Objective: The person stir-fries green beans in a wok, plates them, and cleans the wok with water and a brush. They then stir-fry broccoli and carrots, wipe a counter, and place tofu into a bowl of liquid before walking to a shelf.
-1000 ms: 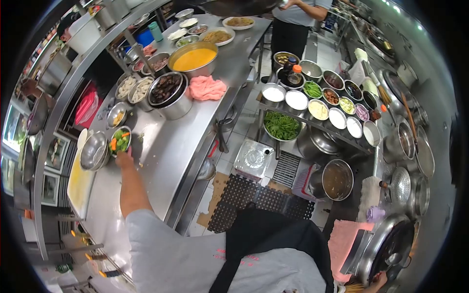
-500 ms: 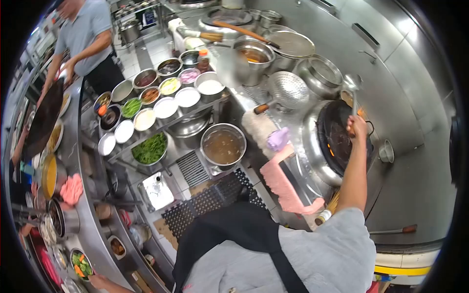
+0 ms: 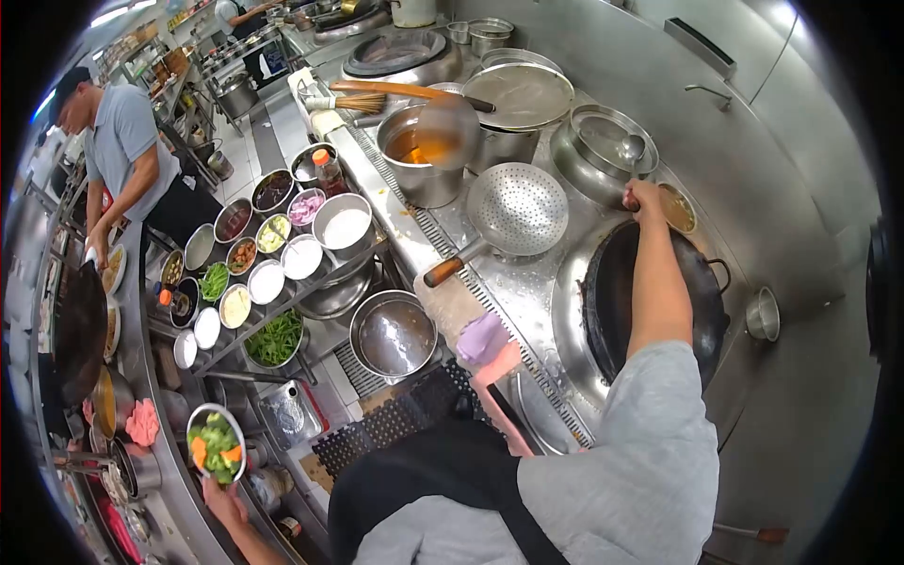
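Observation:
At the lower left, my left hand (image 3: 224, 504) grips the rim of a metal bowl of broccoli and carrot (image 3: 216, 443), held over the counter edge. My right hand (image 3: 644, 198) is closed on a ladle (image 3: 633, 148), whose bowl is over the lidded steel pot (image 3: 603, 151) at the back right. Below my right arm sits a large black wok (image 3: 678, 273) on the steel burner. A perforated strainer (image 3: 518, 209) with a wooden handle lies left of the wok.
Ingredient bowls (image 3: 266, 282) line a shelf at centre left. A pot of orange liquid (image 3: 419, 146) stands behind the strainer. A co-worker (image 3: 132, 155) stands at the far left beside another wok (image 3: 80, 330). A purple cloth (image 3: 482, 339) lies on the stove edge.
My left hand has lifted the vegetable bowl from the lower left counter. My right hand has moved the ladle from above the wok back to the lidded pot. The view has shifted.

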Demonstrator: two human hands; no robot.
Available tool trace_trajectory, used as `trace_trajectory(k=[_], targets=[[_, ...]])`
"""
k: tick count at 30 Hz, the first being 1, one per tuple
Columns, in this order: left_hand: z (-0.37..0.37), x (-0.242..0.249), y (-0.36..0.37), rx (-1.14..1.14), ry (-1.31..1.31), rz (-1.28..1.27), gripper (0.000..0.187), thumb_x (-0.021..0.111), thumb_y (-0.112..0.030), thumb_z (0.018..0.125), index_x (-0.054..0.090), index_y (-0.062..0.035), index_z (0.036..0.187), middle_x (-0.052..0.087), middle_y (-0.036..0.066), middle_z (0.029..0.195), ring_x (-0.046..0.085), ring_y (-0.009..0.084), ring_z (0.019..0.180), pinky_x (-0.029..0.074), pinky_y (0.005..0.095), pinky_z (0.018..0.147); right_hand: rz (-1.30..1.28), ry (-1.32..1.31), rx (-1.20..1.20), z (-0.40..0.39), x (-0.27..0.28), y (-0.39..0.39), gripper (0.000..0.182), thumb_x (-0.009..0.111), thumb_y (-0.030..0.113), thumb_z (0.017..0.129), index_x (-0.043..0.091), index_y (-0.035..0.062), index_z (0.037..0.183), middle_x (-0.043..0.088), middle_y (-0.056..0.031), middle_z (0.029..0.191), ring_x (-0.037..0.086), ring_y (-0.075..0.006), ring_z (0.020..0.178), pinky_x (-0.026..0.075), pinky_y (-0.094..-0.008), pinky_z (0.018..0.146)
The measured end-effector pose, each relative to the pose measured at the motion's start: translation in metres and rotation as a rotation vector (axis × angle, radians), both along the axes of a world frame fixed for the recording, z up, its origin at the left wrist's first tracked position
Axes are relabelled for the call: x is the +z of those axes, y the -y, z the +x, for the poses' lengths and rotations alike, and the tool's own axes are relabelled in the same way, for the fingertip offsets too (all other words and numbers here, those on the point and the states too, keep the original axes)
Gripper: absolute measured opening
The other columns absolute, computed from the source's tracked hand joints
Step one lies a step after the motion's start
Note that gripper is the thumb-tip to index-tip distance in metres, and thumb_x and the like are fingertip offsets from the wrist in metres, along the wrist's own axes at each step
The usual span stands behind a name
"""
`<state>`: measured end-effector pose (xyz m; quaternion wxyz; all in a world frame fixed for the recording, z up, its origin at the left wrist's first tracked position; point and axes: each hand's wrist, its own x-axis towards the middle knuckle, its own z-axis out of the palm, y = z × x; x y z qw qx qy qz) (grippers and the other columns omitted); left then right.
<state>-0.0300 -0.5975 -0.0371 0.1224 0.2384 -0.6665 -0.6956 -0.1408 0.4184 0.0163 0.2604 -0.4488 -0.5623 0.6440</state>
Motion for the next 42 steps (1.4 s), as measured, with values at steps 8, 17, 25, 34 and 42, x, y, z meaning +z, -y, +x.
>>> trace_trajectory(k=[8,17,25,34,42], targets=[[-0.132,0.045,-0.212,-0.665,0.028,0.1,0.027,0.047,-0.013,0.098,0.055,-0.0022,0.121,0.066,0.006,0.105,0.067,0.0122,0.084,0.057,0.0258,0.061,-0.866,-0.965,0.085,0.073,0.009,-0.01,0.015,0.054,-0.01,0.085,0.04,-0.0032,0.088,0.046,-0.0122,0.079,0.05,-0.0152,0.059,0.045,-0.0216,0.044],[-0.183,0.08,-0.524,-1.357,-0.01,0.135,0.015,0.051,-0.012,0.094,0.059,-0.0027,0.104,0.058,0.002,0.088,0.058,0.0095,0.075,0.056,0.0262,0.063,-0.754,-0.853,0.21,0.262,0.082,0.104,0.018,0.05,0.007,0.096,0.042,-0.0085,0.1,0.053,-0.0124,0.077,0.051,-0.0117,0.051,0.045,-0.0199,0.042],[-0.106,0.038,-0.76,-1.539,-1.035,-0.72,0.01,0.05,-0.008,0.094,0.052,0.0014,0.097,0.061,0.021,0.093,0.06,0.0407,0.083,0.055,0.0446,0.08,-0.307,-0.362,-0.019,0.395,0.128,0.227,0.044,0.056,0.007,0.092,0.039,-0.0029,0.131,0.057,-0.0075,0.075,0.047,-0.0072,0.042,0.038,-0.0194,0.031],[-0.064,0.079,-0.789,-1.481,-1.161,-0.673,0.015,0.046,0.0,0.091,0.049,0.0023,0.106,0.038,0.034,0.138,0.053,0.0546,0.111,0.047,0.0556,0.093,0.298,0.295,-0.03,0.405,0.131,0.255,0.064,0.057,0.003,0.086,0.034,-0.0087,0.145,0.052,-0.0033,0.063,0.044,-0.0092,0.041,0.038,-0.026,0.038],[-0.16,0.044,-0.682,-1.428,-0.229,-0.172,0.013,0.054,-0.011,0.096,0.052,0.0012,0.097,0.061,0.015,0.092,0.064,0.0279,0.085,0.061,0.04,0.074,0.149,-0.129,0.049,0.287,0.108,0.142,0.036,0.059,0.007,0.087,0.052,-0.0049,0.12,0.053,-0.0031,0.068,0.048,-0.0083,0.047,0.039,-0.0239,0.038]])
